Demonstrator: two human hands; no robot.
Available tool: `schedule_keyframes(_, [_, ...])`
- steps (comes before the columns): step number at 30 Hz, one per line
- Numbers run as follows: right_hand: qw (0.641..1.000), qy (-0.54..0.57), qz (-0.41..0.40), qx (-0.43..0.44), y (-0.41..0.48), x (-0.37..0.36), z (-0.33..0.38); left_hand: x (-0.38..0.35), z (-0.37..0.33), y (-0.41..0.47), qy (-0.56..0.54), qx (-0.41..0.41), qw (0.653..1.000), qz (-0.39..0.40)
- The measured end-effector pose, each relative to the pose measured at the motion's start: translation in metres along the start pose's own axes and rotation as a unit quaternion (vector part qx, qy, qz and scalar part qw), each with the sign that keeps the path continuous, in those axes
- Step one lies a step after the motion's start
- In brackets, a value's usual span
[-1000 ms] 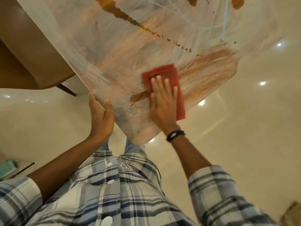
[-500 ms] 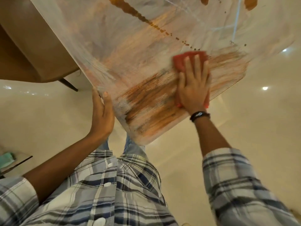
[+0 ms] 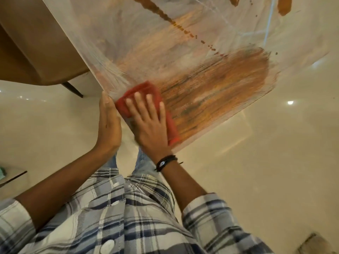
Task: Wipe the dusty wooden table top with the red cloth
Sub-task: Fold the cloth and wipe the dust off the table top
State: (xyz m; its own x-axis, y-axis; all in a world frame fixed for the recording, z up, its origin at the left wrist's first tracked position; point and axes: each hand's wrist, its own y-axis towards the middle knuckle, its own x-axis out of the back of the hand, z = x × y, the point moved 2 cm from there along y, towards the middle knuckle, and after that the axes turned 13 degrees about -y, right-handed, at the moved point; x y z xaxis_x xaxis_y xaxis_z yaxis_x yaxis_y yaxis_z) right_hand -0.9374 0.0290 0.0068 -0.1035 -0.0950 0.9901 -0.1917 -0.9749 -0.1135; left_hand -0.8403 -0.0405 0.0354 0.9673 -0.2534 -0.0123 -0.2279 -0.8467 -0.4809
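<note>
Red cloth [image 3: 142, 89] lies flat on the dusty wooden desk [image 3: 183, 48], at the near left corner of the top, with its left end reaching the desk edge.

Head view, the only view:
- The right grip [image 3: 148, 123] lies palm down on the cloth with fingers straight and spread. It presses the cloth to the surface and curls round nothing. Red fabric shows beyond the fingertips and along the grip's right side. Its outline is slightly blurred.
- The left grip [image 3: 109, 123] stands against the desk's left edge, just beside the cloth's left end. Its fingers are straight and held together, and it holds nothing.
- A broad dust-free patch [image 3: 220, 79] of brown wood lies immediately right of the cloth. Pale dust, streaked in places, covers the surface elsewhere.
- A dark wristband [image 3: 166, 162] sits on the right wrist.
- A brown chair [image 3: 36, 52] stands beyond the desk's left edge on a glossy pale floor [image 3: 256, 171].
</note>
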Motion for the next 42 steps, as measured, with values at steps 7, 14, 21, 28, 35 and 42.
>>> schedule_keyframes(7, [0.998,-0.009,-0.051,-0.021,0.011,-0.002,-0.059,0.005,-0.007,0.003,0.007,0.033,0.999,-0.018])
schedule_keyframes(14, [0.95,-0.008,-0.052,-0.307,0.066,0.024,-0.25,0.013,-0.001,-0.004,0.014,0.036,0.999,0.019])
schedule_keyframes(21, [0.978,0.004,-0.062,-0.199,0.046,0.013,-0.141,0.014,0.002,-0.008,0.003,0.055,0.998,0.018])
schedule_keyframes(28, [0.999,-0.033,-0.022,0.021,-0.057,-0.017,0.023,0.006,-0.005,-0.007,0.003,0.035,0.999,0.02])
schedule_keyframes(35, [0.994,-0.008,-0.072,-0.081,-0.048,-0.005,-0.108,0.005,-0.007,-0.011,0.015,0.052,0.998,0.026])
schedule_keyframes(42, [0.959,0.027,-0.072,-0.273,-0.011,0.009,-0.212,0.013,0.003,-0.019,0.028,0.061,0.997,0.035])
